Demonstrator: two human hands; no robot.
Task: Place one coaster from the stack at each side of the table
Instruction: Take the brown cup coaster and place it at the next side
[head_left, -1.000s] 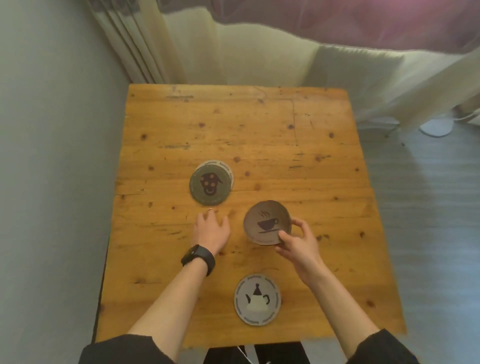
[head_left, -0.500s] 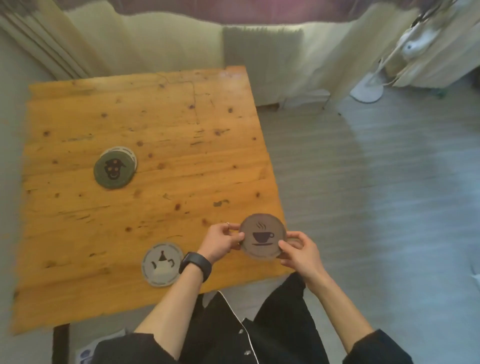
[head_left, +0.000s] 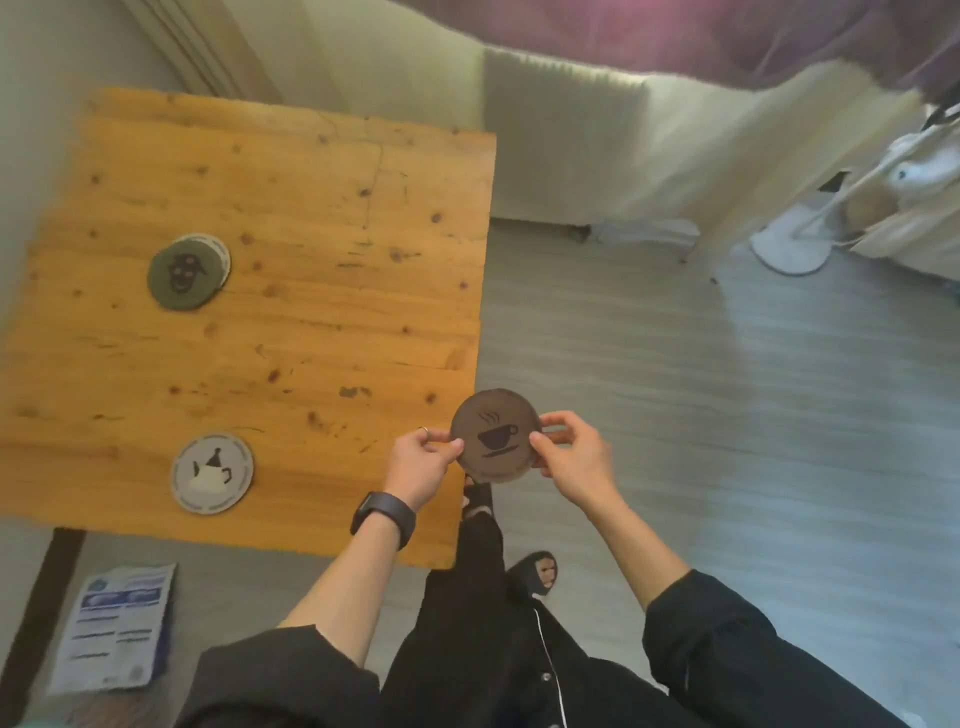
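A brown coaster with a coffee-cup print (head_left: 496, 435) is held in the air just past the right edge of the wooden table (head_left: 291, 312). My left hand (head_left: 422, 465) pinches its left rim and my right hand (head_left: 571, 460) pinches its right rim. A small stack of coasters (head_left: 188, 271), topped by a green one with a face print, lies on the table's left part. A white coaster with a teapot print (head_left: 213, 474) lies flat near the table's front edge.
Grey floor stretches to the right of the table. A printed leaflet (head_left: 117, 626) lies on the floor under the table's front left. A white fan base (head_left: 789, 249) stands at the far right. Curtains and a pale sofa back the table.
The view has swung right as I moved around the table's corner. The cup coaster, held first by my right hand alone, is now in both hands off the table's right edge.
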